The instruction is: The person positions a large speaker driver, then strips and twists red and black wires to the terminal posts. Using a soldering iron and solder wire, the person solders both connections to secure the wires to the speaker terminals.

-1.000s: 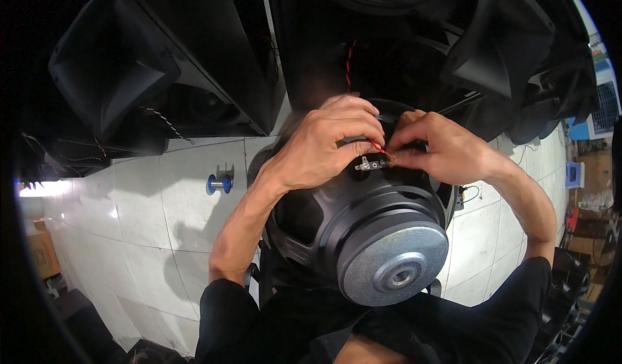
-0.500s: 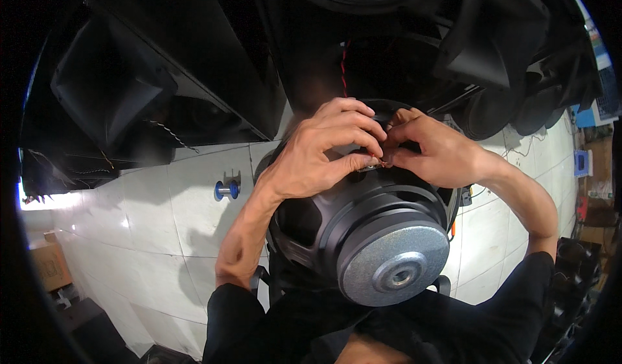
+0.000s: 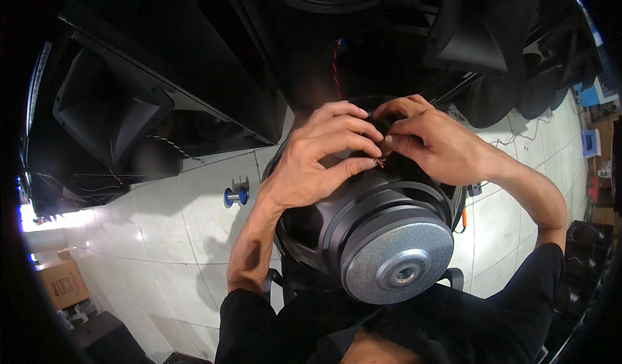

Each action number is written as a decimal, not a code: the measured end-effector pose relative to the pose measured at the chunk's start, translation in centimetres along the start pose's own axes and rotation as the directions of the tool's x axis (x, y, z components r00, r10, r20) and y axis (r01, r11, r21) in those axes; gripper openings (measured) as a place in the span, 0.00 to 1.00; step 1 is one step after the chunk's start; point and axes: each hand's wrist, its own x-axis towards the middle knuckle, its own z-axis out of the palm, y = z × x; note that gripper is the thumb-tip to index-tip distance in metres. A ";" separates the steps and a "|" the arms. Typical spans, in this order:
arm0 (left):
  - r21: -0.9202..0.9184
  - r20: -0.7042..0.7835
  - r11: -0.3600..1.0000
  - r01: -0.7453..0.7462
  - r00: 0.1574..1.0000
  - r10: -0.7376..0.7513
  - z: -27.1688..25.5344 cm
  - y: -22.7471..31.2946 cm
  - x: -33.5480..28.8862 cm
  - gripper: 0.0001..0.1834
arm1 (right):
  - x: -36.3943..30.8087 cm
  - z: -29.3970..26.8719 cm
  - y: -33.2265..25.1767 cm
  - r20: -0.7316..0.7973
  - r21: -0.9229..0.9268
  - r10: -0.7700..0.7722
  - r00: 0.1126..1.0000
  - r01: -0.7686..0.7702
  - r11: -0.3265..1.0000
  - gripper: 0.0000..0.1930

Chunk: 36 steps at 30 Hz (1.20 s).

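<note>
A large loudspeaker driver (image 3: 363,234) rests magnet-up in front of my torso, its round grey magnet tilted towards me. Over the far part of its frame my left hand (image 3: 324,153) pinches thin red wire (image 3: 381,163), whose frayed ends poke out by the thumb tip. My right hand (image 3: 440,140) is close beside it, thumb and fingertips pressed together just above those ends. What lies between the right fingertips is too small to make out. A twisted red and black wire (image 3: 335,72) runs down from the dark cabinet towards my hands.
Black speaker cabinets (image 3: 175,46) with horns (image 3: 107,101) stand along the far side. A blue-flanged spool (image 3: 236,196) lies on the tiled floor (image 3: 155,228) to the left. An orange-handled tool (image 3: 464,221) is right of the driver. A cardboard box (image 3: 63,285) sits at far left.
My right thumb and fingertips have come away from the wire ends by the left thumb and moved slightly up. The left hand keeps its pinch. The whole view has shifted a little.
</note>
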 end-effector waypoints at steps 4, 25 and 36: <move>0.009 0.003 1.000 0.002 1.000 -0.002 0.2 0.3 0.0 0.08 | -0.2 0.0 -0.3 0.010 -0.020 -0.026 1.000 0.026 0.999 0.14; 0.400 -0.338 0.912 0.091 0.939 0.054 0.4 4.1 -3.0 0.10 | 2.5 1.4 0.0 -0.188 -0.111 -0.481 0.856 0.468 0.876 0.11; 0.394 -0.356 0.850 0.348 0.911 -0.208 1.2 5.9 -4.1 0.07 | 4.9 1.3 0.5 -0.034 -0.128 -0.528 0.848 0.521 0.844 0.06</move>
